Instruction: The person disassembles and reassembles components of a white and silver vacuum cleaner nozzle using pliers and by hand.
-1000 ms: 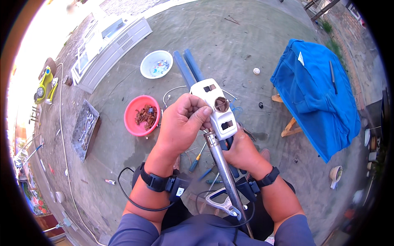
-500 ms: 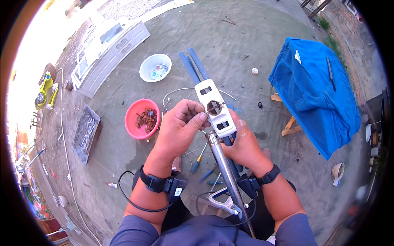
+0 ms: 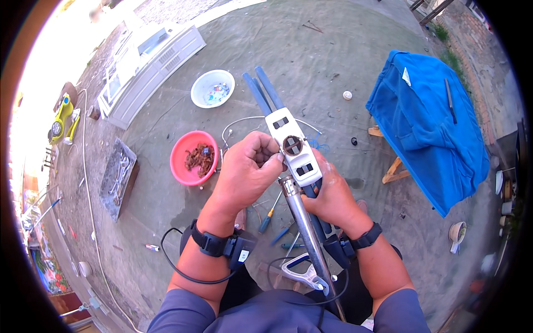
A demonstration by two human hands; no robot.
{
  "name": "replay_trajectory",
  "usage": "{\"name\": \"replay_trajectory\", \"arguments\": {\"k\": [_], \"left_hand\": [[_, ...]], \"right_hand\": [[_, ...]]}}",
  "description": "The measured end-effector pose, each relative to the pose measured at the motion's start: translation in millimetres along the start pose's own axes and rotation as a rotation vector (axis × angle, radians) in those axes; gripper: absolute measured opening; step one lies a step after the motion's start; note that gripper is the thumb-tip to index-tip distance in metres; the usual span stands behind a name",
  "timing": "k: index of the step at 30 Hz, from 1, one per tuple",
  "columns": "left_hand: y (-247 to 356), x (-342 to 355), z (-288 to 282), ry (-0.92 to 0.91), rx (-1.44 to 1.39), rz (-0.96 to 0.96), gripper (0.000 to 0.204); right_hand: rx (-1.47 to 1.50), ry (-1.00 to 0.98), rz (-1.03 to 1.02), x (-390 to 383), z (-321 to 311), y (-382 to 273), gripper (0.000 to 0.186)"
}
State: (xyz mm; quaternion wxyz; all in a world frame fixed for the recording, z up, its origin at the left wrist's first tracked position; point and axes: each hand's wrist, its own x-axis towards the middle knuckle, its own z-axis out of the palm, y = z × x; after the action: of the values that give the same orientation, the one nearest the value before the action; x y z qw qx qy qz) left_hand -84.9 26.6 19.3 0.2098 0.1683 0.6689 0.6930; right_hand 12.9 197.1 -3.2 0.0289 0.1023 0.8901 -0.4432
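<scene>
A white plastic fitting [image 3: 301,158] with two square openings and a round dark centre lies tilted across a pair of blue tubes [image 3: 264,80]. My left hand [image 3: 244,169] is closed in a pinch at the fitting's left side; whatever lies between the fingertips is too hidden to make out. My right hand [image 3: 333,197] grips the blue tubes just below the fitting, fingers hidden round the back. A steel tube [image 3: 304,227] with a slotted end runs from below the fitting down toward my body, beside a grey bracket [image 3: 300,276] near my lap.
A pink basin [image 3: 180,152] of rusty bits, a white basin [image 3: 200,91] and a metal tray [image 3: 111,194] of tools lie left. A screwdriver [image 3: 265,222] is below my hands. White panels [image 3: 127,105] lie upper left; a blue-covered object [image 3: 425,141] on wooden legs stands right.
Over the last second the fitting and blue tubes have shifted slightly right and down, with a small change of tilt. My left hand stays pinched at the fitting's side, having moved slightly with it.
</scene>
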Motion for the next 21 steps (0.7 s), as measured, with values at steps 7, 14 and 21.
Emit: {"name": "replay_trajectory", "arguments": {"k": [7,14,21], "left_hand": [[4,2,0,0.034,-0.038,-0.013,0.006],[-5,6,-8,-0.007,-0.191,-0.063,0.008],[-3,4,-4,0.065,-0.106,-0.044,0.012]], "right_hand": [[0.060,-0.020,-0.019,1,2,3,0.086],[0.173,0.047,-0.018,-3,4,5,0.084],[0.138,0.017,-0.009,-4,3,12,0.094]]}}
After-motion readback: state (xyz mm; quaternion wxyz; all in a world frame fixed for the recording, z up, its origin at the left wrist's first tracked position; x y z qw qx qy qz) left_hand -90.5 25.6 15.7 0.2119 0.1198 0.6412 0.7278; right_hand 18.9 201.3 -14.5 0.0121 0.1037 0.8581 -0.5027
